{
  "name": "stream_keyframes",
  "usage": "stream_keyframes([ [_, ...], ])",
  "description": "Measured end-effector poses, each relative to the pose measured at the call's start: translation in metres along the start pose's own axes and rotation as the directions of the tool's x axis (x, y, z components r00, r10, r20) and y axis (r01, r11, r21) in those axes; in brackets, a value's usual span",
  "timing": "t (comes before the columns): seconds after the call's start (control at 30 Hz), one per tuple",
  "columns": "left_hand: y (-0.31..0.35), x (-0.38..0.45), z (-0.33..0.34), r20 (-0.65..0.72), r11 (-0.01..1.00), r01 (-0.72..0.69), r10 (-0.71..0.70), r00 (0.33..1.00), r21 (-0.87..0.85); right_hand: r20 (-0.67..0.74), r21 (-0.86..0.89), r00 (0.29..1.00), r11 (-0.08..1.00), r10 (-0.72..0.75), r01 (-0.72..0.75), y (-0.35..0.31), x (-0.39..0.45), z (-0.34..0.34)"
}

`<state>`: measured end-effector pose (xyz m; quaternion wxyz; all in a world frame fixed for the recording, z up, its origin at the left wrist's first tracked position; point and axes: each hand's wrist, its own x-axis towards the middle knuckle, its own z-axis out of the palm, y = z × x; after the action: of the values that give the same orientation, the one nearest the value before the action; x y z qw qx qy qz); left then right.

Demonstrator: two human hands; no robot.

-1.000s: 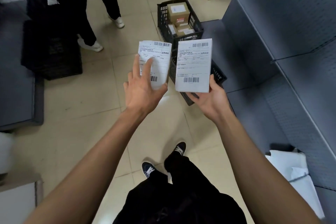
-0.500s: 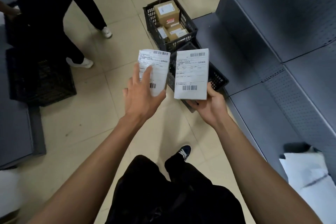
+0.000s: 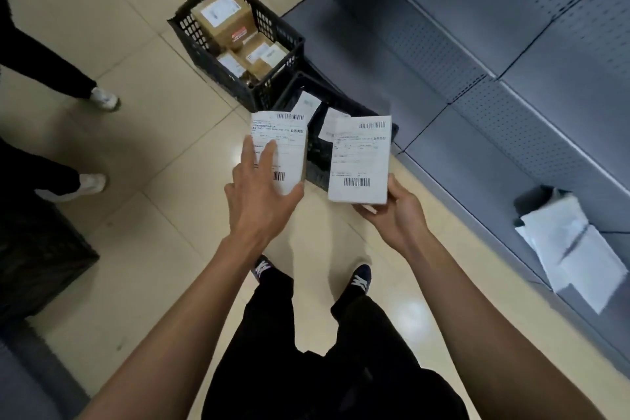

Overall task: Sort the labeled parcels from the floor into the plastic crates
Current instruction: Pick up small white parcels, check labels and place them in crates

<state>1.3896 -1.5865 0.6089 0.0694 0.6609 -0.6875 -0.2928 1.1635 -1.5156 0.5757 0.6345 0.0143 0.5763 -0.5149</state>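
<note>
One view only, and it sits up on the person's head, tipped steeply forward and down, so the tiled floor point(image 3: 143, 201) fills most of the frame. Take the near black crate point(image 3: 317, 164) as the mark: it lies just ahead of centre, with a second crate point(image 3: 272, 78) beyond it, farther from the lens. Grey shelving point(image 3: 477, 61) runs along to the right of that crate. The wearer's own forearms and shoes come in from the bottom edge, close under the wide-angle lens.
</note>
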Motion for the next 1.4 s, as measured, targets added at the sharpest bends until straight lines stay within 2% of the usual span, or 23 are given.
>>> stream_keyframes([
  [0.17,-0.013,0.041,-0.001,0.143,0.996,-0.068,0.059,0.988,0.056,-0.152,0.148,0.988,0.989,0.008,0.015,0.022,0.012,0.005],
  [0.3,-0.008,0.075,0.011,0.240,0.983,-0.155,0.129,0.962,0.095,-0.218,0.242,0.976,0.969,0.009,0.045,0.028,0.029,0.003],
  [0.4,0.003,0.102,0.018,0.262,0.971,-0.201,0.162,0.951,0.129,-0.209,0.283,0.978,0.958,0.022,0.039,0.023,0.051,0.007],
  [0.63,0.014,0.158,0.012,0.296,0.956,-0.208,0.141,0.945,0.206,-0.178,0.327,0.983,0.945,0.051,0.010,-0.009,0.105,0.028],
  [0.8,0.019,0.194,0.002,0.290,0.965,-0.187,0.128,0.948,0.185,-0.149,0.318,0.988,0.948,0.040,0.010,-0.032,0.126,0.055],
  [0.97,0.010,0.237,-0.017,0.256,0.983,-0.128,0.090,0.962,0.132,-0.161,0.295,0.986,0.955,0.054,-0.004,-0.045,0.146,0.095],
  [1.13,-0.030,0.298,-0.054,0.215,0.995,-0.070,0.054,0.975,0.065,-0.161,0.269,0.986,0.963,0.039,0.006,-0.050,0.178,0.162],
  [1.4,-0.091,0.399,-0.123,0.217,0.978,-0.185,0.161,0.963,0.096,-0.135,0.395,0.991,0.918,0.007,0.047,-0.049,0.232,0.288],
])
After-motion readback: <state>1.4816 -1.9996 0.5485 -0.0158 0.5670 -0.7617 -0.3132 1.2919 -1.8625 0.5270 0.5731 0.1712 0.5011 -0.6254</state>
